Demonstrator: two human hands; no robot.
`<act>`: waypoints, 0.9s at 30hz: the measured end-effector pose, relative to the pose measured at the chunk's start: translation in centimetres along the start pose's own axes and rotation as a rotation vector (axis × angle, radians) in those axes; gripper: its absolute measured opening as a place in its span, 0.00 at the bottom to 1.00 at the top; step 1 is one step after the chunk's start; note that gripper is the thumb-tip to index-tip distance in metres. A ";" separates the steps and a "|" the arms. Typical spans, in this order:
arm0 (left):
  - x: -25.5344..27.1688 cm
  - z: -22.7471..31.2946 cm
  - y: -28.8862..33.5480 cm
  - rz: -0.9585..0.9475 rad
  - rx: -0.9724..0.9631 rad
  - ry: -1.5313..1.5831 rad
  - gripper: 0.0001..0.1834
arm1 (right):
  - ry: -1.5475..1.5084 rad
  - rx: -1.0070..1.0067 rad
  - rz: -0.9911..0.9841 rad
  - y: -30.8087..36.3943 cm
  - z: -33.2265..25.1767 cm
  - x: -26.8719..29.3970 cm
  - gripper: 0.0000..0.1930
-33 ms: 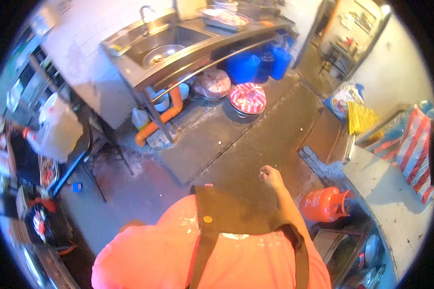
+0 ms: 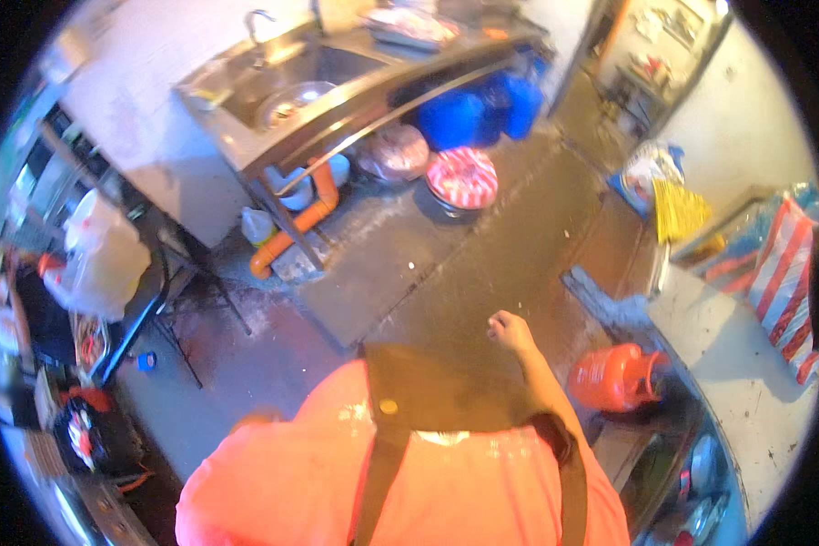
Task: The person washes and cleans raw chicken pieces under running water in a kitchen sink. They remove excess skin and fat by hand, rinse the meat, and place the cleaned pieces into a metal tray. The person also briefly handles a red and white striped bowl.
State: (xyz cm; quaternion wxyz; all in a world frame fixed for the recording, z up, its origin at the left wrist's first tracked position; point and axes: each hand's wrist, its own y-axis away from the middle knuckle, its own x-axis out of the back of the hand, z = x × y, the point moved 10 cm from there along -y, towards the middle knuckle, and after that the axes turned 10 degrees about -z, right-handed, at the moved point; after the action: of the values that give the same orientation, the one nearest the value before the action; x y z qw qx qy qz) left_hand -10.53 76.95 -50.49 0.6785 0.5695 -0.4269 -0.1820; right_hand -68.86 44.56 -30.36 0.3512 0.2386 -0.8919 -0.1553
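My right hand (image 2: pixel 510 329) hangs out in front of my body over the brown floor, to the right of the dark apron (image 2: pixel 450 387). Its fingers are curled in, and I see nothing held in them. The red gas cylinder (image 2: pixel 614 378) is the nearest loose object, standing below and to the right of that hand, apart from it. My left hand is hidden behind my body and the apron; only a bit of the bent left arm (image 2: pixel 257 419) shows beside the orange shirt (image 2: pixel 282 473).
Ahead stands a steel sink counter (image 2: pixel 246 150) with an orange drainpipe (image 2: pixel 291 238). Beneath it are blue drums (image 2: pixel 450 120) and a basin under striped plastic (image 2: pixel 461 177). At right is a pale worktop (image 2: pixel 728 364); at left, a folding stand (image 2: pixel 177 300) with white bags. A doorway (image 2: pixel 601 86) opens far right.
The view has shifted slightly, so the sink and basins sit a little further left and higher. A small fingertip at the apron's top left edge no longer shows. My right hand keeps its pose.
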 end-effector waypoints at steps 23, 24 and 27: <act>51.3 77.4 -6.4 0.371 -0.809 -0.090 0.16 | -0.165 -0.146 0.149 -38.2 7.2 30.9 0.26; 52.4 79.6 -6.7 0.369 -0.774 -0.136 0.15 | -0.183 -0.101 0.197 -39.8 5.5 32.5 0.26; 53.2 84.8 -11.3 0.314 -0.778 -0.148 0.14 | -0.138 -0.108 0.149 -45.9 5.5 33.2 0.25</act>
State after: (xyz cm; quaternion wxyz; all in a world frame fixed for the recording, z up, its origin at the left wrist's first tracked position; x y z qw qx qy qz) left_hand -44.30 -17.63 -42.31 0.8297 0.1845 -0.4555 -0.2647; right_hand -79.40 -11.09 -36.32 0.3120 0.1412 -0.9195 -0.1928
